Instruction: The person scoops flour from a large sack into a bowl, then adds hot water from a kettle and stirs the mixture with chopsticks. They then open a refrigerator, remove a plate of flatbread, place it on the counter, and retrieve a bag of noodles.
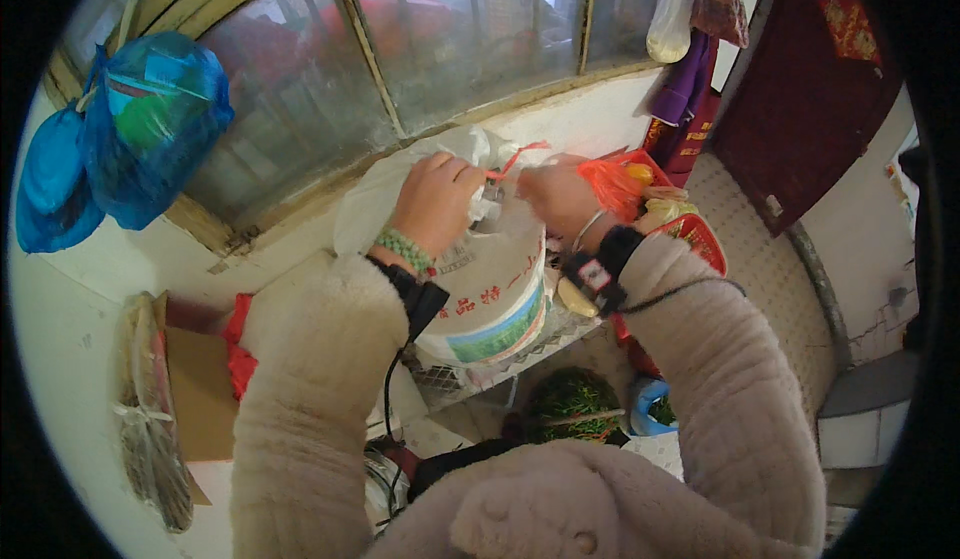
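A white sack [499, 274] with red printed characters and a green landscape picture stands upright before me, its top bunched. My left hand [444, 197] is closed over the bunched top at its left side. A thin red string [519, 155] loops above the sack between my hands. My right hand [559, 197], blurred, has its fingers curled at the string's near end. Some small grey shiny material [489, 210] shows below my left fingertips; what it is cannot be made out.
The sack rests on a low stand [517, 364] against a window [465, 49]. Red plastic baskets [701, 242] and a red plastic bag [611, 184] are on the right. Blue bags [154, 139] hang at left. Below is a container of green vegetables [574, 405]. A dark red door [806, 94] stands at right.
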{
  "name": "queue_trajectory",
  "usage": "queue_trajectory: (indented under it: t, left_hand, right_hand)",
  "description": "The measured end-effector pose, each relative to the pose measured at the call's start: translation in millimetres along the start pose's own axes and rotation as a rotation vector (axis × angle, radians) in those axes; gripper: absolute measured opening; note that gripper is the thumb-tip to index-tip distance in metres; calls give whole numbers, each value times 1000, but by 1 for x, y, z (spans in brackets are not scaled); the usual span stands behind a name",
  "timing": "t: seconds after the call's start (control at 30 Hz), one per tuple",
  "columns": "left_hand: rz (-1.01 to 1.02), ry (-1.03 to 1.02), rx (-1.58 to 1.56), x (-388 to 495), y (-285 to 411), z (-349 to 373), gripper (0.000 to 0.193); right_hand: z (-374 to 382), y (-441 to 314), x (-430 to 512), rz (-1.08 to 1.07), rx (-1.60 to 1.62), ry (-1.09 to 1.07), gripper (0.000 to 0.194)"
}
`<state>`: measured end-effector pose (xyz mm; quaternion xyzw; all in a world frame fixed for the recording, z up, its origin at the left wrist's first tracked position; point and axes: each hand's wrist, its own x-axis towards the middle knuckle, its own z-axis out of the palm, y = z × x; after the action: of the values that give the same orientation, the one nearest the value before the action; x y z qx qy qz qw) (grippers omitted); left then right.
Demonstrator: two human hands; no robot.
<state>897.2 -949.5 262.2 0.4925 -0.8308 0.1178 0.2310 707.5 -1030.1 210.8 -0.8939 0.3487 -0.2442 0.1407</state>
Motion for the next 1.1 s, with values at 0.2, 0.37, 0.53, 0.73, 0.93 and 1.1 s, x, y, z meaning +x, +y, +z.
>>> queue_trajectory:
  t: [0.2,0.37,0.53,0.73,0.93,1.1]
  left_hand:
    - [82,224,-100,-22,0,0,30]
    - [-427,481,-309,-10,-18,-1,25]
    - [-626,405,-379,12,-32,9,25]
    - [-488,274,-297,26,-24,32,26]
    - [-364,-40,-683,18,-30,2,65]
    - [-199,-53,-98,-7,-19,-8,72]
  right_hand:
    - [1,7,82,-8,-209,127,25]
    - [12,-12,111,-71,-359,-129,22]
    - [-1,-6,52,-82,-408,-264,20]
    - [12,-40,-9,-63,-110,-163,18]
    - [30,-57,-4,23,235,78,18]
    - [26,-62,-1,24,462,140,20]
